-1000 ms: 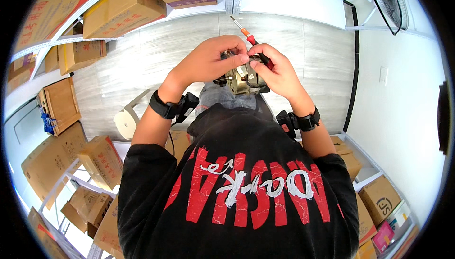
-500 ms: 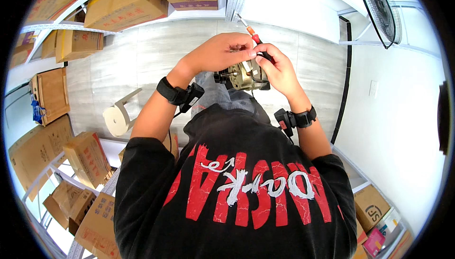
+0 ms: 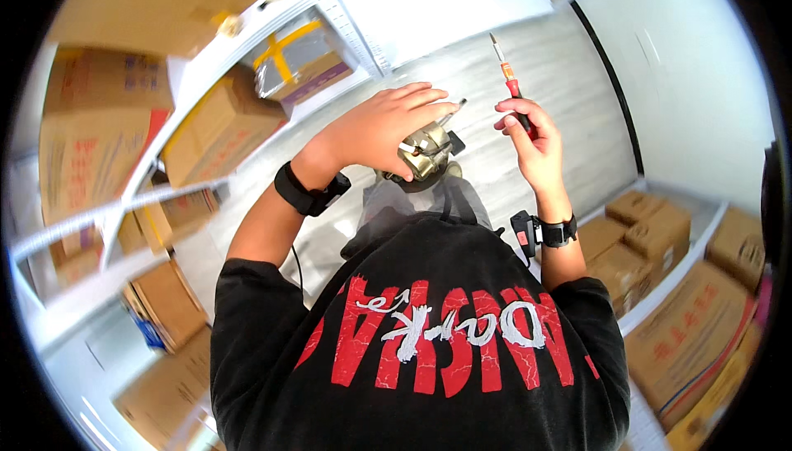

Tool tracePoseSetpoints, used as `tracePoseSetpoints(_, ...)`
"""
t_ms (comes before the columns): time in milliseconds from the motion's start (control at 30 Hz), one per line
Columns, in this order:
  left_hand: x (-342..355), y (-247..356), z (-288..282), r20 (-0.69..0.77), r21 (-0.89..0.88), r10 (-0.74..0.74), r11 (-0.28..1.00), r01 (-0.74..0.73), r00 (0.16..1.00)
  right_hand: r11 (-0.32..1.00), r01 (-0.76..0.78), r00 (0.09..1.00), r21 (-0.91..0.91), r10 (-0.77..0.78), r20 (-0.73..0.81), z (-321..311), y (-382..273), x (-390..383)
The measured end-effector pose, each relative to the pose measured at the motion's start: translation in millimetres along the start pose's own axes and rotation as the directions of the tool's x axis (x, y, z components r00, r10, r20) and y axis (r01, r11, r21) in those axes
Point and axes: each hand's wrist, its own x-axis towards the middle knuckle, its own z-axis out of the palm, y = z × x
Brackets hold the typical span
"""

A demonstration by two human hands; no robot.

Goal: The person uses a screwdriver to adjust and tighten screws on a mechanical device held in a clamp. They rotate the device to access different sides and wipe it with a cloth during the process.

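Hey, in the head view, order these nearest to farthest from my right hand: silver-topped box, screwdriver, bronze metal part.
1. Screwdriver, held in the right hand.
2. Bronze metal part, to that hand's left.
3. Silver-topped box, farther left, on the shelf.

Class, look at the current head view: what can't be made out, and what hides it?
Head view:
Metal mechanism: its left part, hidden by the left hand.
Left palm: any grip, hidden by that hand's back.
Screwdriver: part of its handle, covered by the right hand.
Upper-left cardboard box: cut off by the top edge.
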Motion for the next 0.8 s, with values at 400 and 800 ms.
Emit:
tracePoseSetpoints(400,14.1,-12.5,1.4,0.177,0.003,0.078,0.997,-0.079,0.981,0.982,-0.178,0.810,0.066,0.184,-0.557,52.7,12.1,-189.0)
tracePoseSetpoints(800,-2.6,1.7,16.7,0.196,0.069,0.022,0.997,-0.036,0.980,0.961,-0.164,0.816,0.221,0.259,-0.517,126.4,21.9,-268.6)
